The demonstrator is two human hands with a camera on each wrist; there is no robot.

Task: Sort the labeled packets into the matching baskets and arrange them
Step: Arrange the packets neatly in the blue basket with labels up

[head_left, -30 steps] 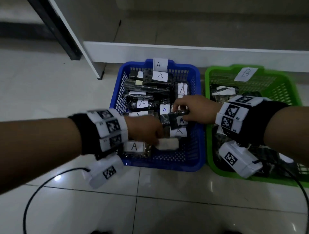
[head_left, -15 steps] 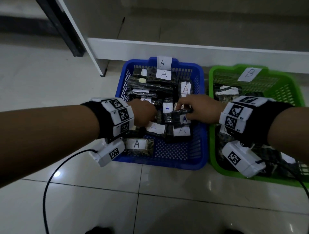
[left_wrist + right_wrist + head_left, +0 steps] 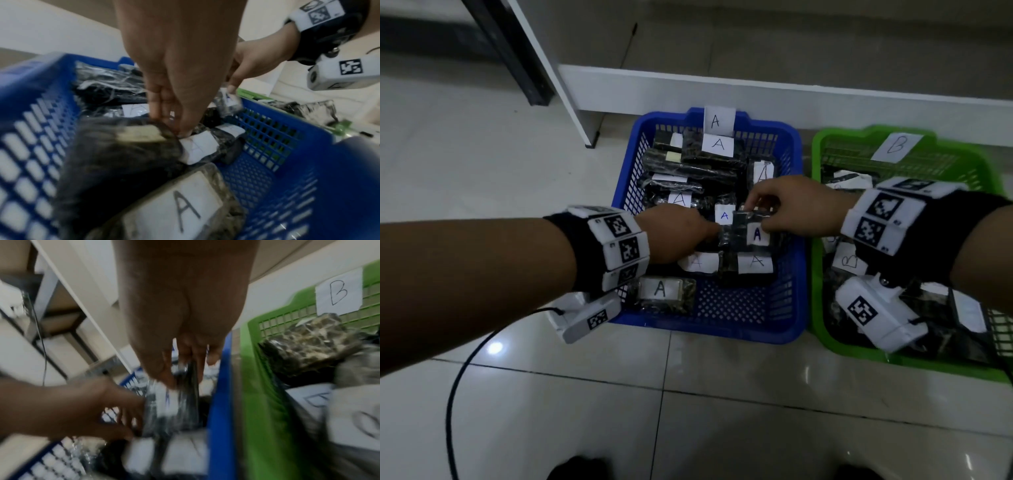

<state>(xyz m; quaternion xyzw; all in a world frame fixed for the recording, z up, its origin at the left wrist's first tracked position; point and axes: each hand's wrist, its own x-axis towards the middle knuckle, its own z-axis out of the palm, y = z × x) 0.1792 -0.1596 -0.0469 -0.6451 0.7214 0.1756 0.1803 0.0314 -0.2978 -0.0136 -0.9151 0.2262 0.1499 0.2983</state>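
Observation:
A blue basket (image 3: 709, 329) tagged A (image 3: 719, 120) holds several dark packets with white A labels. To its right stands a green basket (image 3: 815, 291) tagged B (image 3: 897, 146). My right hand (image 3: 755, 214) pinches the top edge of a dark A packet (image 3: 743, 236) over the middle-right of the blue basket; the right wrist view shows the same hand (image 3: 185, 374) and packet (image 3: 172, 410), blurred. My left hand (image 3: 710, 229) reaches in from the left, its fingertips against that packet's left side. In the left wrist view its fingers (image 3: 179, 129) point down onto the packets.
Packets with B labels (image 3: 849, 262) lie in the green basket under my right wrist. A white shelf base (image 3: 756, 92) runs behind both baskets, with a dark post (image 3: 517, 58) at the upper left. A black cable (image 3: 458, 383) loops over the tiled floor at the left.
My left hand set a packet down near the blue basket's front and moved up and right to the packet in my right hand. That packet's A label now faces up.

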